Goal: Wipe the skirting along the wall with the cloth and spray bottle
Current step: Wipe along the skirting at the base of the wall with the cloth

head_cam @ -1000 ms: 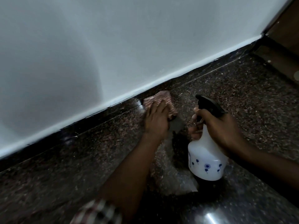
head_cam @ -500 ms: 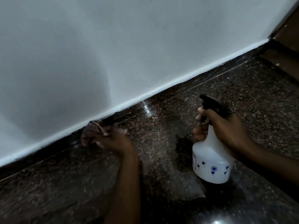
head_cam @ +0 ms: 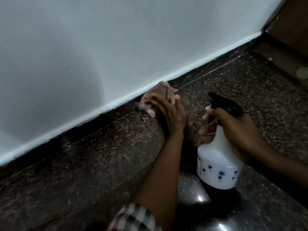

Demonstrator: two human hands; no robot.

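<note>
Cloth (head_cam: 156, 95) pressed flat under left hand (head_cam: 168, 114) against the dark skirting (head_cam: 103, 116); right hand (head_cam: 236, 130) wrapped round the upright spray bottle (head_cam: 216, 165), nozzle pointing left toward the wall (head_cam: 116, 39)

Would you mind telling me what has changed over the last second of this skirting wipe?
The left hand swept the cloth leftward along the dark skirting and has now come back to the right, nearly where it began, pressing the cloth against it. The right hand kept hold of the spray bottle, upright above the floor, nozzle toward the wall. Nothing was let go.
</note>
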